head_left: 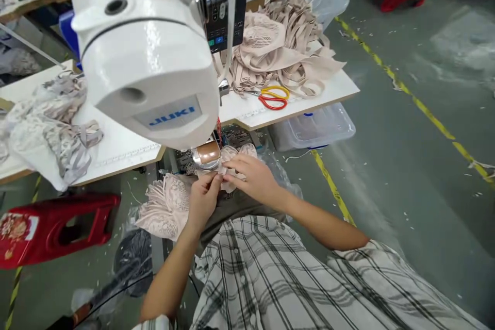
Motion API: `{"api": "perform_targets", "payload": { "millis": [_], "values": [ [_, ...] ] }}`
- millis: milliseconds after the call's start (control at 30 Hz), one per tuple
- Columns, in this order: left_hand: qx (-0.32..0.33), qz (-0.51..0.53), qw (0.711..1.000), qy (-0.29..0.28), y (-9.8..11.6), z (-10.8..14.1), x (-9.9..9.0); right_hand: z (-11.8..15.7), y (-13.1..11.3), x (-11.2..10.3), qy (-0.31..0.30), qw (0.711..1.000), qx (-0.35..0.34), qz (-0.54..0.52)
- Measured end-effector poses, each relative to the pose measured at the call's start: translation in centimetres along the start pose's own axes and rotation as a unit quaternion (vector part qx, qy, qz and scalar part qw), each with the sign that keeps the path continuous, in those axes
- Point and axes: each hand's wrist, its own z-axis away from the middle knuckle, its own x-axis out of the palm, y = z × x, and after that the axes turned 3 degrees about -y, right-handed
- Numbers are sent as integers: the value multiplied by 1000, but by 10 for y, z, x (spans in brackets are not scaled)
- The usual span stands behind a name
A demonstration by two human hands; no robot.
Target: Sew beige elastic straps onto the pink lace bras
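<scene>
In front of the white sewing machine (pixel 154 72), both hands meet at a small piece of pale pink lace fabric (pixel 232 185). My left hand (pixel 204 197) pinches its edge between thumb and forefinger. My right hand (pixel 253 178) is closed on the same fabric from the right, its fingers close to the left thumb. The fabric's upper part lies beside the machine's rounded bed end (pixel 208 154); the needle is hidden behind the machine head. A bundle of pink lace pieces (pixel 166 209) lies left of my left hand, at my lap.
Red-and-yellow-handled scissors (pixel 274 98) lie on the white table (pixel 247 113) by a heap of beige fabric strips (pixel 286 51). Pale garments (pixel 50 124) lie at the left. A plastic box (pixel 317 129) sits under the table. A red stool (pixel 58 227) stands at lower left.
</scene>
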Motion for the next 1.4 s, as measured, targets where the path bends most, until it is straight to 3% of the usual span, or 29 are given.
{"api": "perform_targets", "payload": {
  "millis": [300, 400, 567, 700, 833, 1100, 1233, 1400],
  "values": [
    [17, -60, 998, 6, -1, -6, 0, -4, 1, 2, -25, 995, 66, -70],
    [25, -71, 997, 3, 1, -7, 1, -3, 3, 0, -29, 996, 56, -57],
    [28, -73, 997, -10, 3, -8, 1, -2, 5, -2, 21, 1000, 2, -2],
    [26, -70, 997, -12, 1, -8, 2, -4, 8, -2, -10, 995, 51, -83],
    [22, -66, 998, -10, -2, -8, 3, -3, 8, -1, -16, 993, 58, -100],
    [1, -63, 998, 4, -4, -14, 4, -1, 14, 7, 42, 999, -4, 11],
    [-34, -50, 998, 4, 1, -18, 5, -4, 20, 6, 34, 998, -25, 55],
    [-75, 41, 996, 34, 18, -23, 12, -1, 20, 18, 24, 997, -55, 54]
  ]
}}
